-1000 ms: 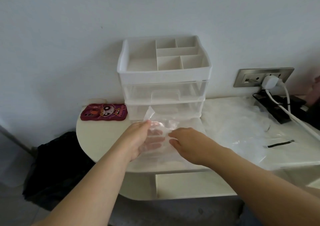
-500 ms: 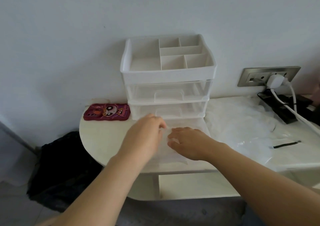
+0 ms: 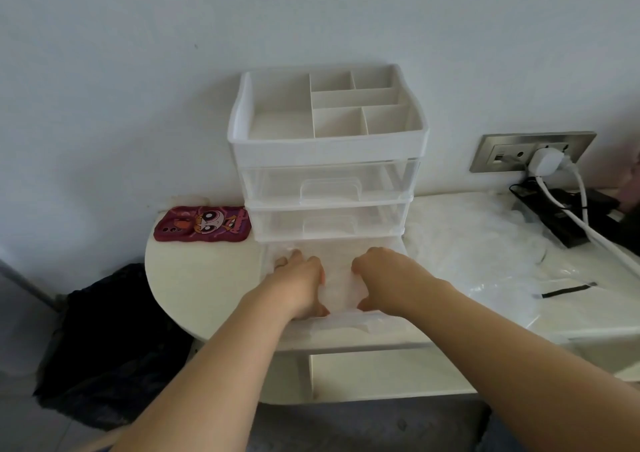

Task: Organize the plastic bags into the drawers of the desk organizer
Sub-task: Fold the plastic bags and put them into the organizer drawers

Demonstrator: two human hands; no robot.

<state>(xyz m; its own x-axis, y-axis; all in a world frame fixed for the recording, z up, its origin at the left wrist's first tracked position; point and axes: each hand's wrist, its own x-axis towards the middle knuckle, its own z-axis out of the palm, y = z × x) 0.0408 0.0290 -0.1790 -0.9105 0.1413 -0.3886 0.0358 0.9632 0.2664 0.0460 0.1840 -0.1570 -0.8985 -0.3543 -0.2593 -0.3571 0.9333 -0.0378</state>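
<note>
Two forearms are shown bare, from the lower edge of the view up to the wrists. The left hand point(image 3: 300, 280) and the right hand point(image 3: 382, 275) are likewise left uncovered.

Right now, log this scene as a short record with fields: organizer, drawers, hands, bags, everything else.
Organizer: white desk organizer against the wall, divided tray on top
Drawers: top drawer and middle drawer closed; bottom drawer pulled out
Hands: left hand and right hand inside the bottom drawer, holding a folded bag by its sides
Loose bags: clear pile on the desk, right of the organizer
Other: red phone case left of the organizer; white plug in the wall socket
</note>
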